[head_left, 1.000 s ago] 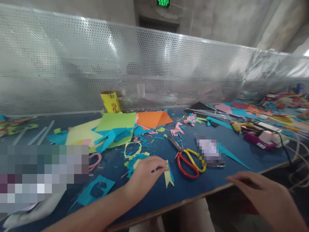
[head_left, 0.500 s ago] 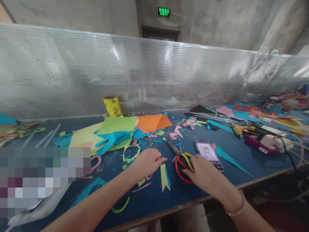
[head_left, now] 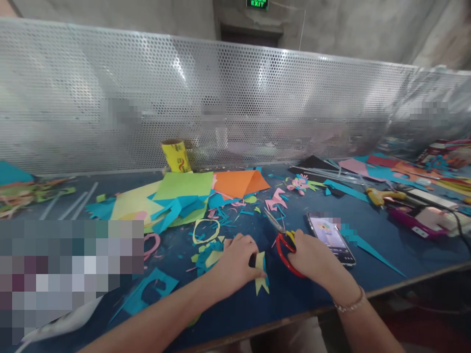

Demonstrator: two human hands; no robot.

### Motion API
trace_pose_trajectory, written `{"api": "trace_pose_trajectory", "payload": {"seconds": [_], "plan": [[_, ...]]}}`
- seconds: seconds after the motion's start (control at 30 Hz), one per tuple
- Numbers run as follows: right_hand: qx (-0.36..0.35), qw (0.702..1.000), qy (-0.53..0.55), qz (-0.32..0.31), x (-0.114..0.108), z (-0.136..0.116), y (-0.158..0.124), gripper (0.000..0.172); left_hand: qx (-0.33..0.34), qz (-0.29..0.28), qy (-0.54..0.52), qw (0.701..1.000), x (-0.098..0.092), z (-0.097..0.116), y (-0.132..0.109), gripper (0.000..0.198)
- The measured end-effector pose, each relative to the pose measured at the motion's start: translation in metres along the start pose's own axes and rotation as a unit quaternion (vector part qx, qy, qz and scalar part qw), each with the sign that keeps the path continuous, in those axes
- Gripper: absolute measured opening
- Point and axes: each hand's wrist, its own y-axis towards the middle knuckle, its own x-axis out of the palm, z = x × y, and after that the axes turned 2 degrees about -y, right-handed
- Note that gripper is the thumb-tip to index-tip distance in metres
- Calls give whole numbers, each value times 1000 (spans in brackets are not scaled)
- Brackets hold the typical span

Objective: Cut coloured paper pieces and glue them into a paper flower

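My right hand (head_left: 314, 255) is closed round the handles of the scissors (head_left: 284, 247), which are red and yellow; the blades point up and left, away from me. Just left of it, my left hand (head_left: 237, 260) is bent over the table, with thumb and index finger apart. Its thumb lies across a small yellow and blue paper strip (head_left: 262, 283) with a notched lower end. Under and beside this hand is a blue paper piece with a frilled edge (head_left: 203, 260), partly covered. A phone (head_left: 333, 239) with a lit screen lies right of my right hand.
Coloured paper sheets (head_left: 184, 186) and scraps lie behind my hands. A yellow tape roll (head_left: 175, 156) stands near the perforated metal partition (head_left: 257, 108). Right of it are a yellow glue gun (head_left: 382, 196) and a purple box (head_left: 415, 221). A cut blue sheet (head_left: 162, 284) lies left.
My left hand has come down and its thumb now covers part of the yellow and blue strip. My right hand stays on the scissors. The view has shifted a little.
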Motion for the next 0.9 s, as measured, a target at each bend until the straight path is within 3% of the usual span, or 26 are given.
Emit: {"api": "trace_pose_trajectory", "payload": {"seconds": [0.1, 0.17, 0.27, 0.37, 0.47, 0.63, 0.8, 0.9], "plan": [[8, 997, 73, 23, 0, 3, -4, 9, -7, 5, -92, 996, -5, 4, 0, 20], [-10, 982, 181, 45, 1, 4, -8, 11, -14, 28, -195, 980, -9, 3, 0, 17], [-52, 924, 374, 51, 5, 0, -15, 21, -24, 54, -303, 951, -11, -2, 1, 19], [-52, 871, 486, 44, 9, -3, -19, 28, -54, 39, -285, 956, -7, -4, 0, 33], [-47, 859, 508, 36, 13, -3, -19, 29, -45, 48, -160, 985, 0, -3, -3, 49], [-54, 858, 508, 45, 15, -3, -21, 28, 2, 59, 8, 998, 3, -3, -3, 33], [-58, 858, 508, 44, 15, -3, -21, 30, -1, -31, -105, 994, -1, -2, 2, 29], [-70, 852, 518, 40, 15, -3, -21, 32, 5, -44, -167, 985, 1, 4, 0, 26]]}}
